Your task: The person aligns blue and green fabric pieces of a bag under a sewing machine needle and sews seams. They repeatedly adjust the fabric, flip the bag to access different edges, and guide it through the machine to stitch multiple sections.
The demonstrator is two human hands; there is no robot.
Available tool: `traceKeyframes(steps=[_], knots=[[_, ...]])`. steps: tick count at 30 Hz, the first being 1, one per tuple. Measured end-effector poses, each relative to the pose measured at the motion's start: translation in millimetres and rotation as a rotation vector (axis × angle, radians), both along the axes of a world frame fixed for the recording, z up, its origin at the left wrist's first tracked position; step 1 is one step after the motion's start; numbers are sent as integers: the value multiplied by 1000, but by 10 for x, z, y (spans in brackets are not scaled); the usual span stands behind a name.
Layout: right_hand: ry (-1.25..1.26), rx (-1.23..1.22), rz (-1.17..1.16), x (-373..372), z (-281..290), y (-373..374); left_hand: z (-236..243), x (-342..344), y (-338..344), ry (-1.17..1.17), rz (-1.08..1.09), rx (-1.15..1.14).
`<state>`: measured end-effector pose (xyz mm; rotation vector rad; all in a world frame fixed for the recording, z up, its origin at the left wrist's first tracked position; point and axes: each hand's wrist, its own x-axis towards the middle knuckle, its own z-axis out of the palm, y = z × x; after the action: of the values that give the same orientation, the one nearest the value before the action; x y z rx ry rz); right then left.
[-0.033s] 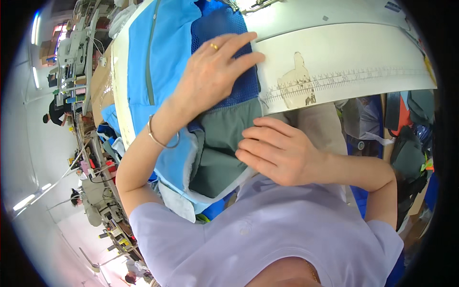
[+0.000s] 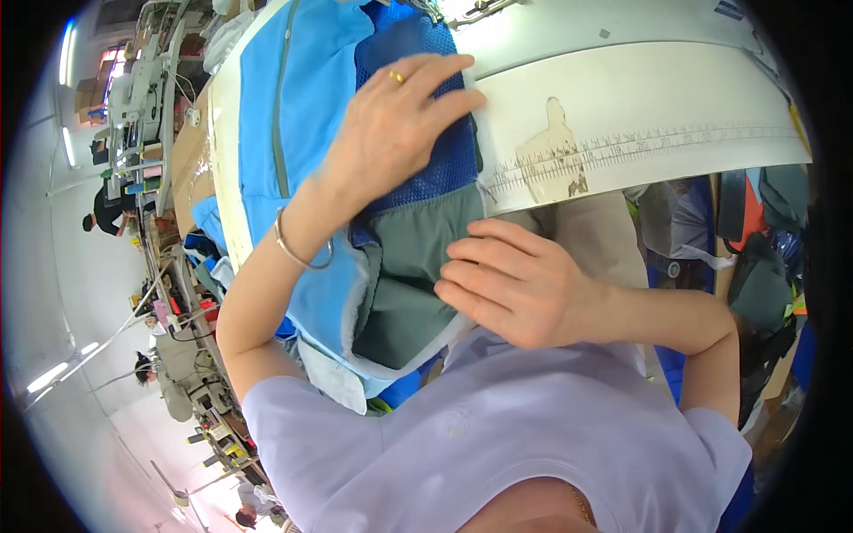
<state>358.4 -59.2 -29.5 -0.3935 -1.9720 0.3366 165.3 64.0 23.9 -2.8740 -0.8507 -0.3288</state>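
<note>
Light-blue fabric [image 2: 306,98] with a dark zip lies over the machine bed, joined to a dark-blue mesh panel [image 2: 453,164] and a grey fabric piece [image 2: 413,235]. My left hand [image 2: 395,124] lies across the mesh, palm down, its fingers stretched toward the right edge. Grey cloth hangs off the front of the bed, its raw white edge near my body. At its right edge my right hand [image 2: 520,284] has its fingers bent over the cloth. The right thumb is hidden below, and the hand appears to grip that edge.
To the right, a white machine bed [image 2: 640,98] bears a printed ruler scale and a worn patch. Metal machine parts [image 2: 480,11] show at the top edge. Bags and dark fabric pieces [image 2: 760,284] are heaped at the right. Sewing machines [image 2: 178,373] and people stand along the left.
My left hand has shifted very slightly up and left over the mesh. My right hand and the fabric look almost the same.
</note>
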Motion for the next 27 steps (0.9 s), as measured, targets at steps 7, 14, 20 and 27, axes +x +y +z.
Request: traceKeyframes(steps=[7,14,20,27], knots=[[-36,17,40,2,221,27,47,110,607,136,-139,119],[-148,15,92,171,146,58,85,187,311,69,-336,-228],[-111,62,103,182,99,98,177,119,43,0,-250,-377],[61,-211,-126,280,115,514,553,133,234,17,-237,-526]])
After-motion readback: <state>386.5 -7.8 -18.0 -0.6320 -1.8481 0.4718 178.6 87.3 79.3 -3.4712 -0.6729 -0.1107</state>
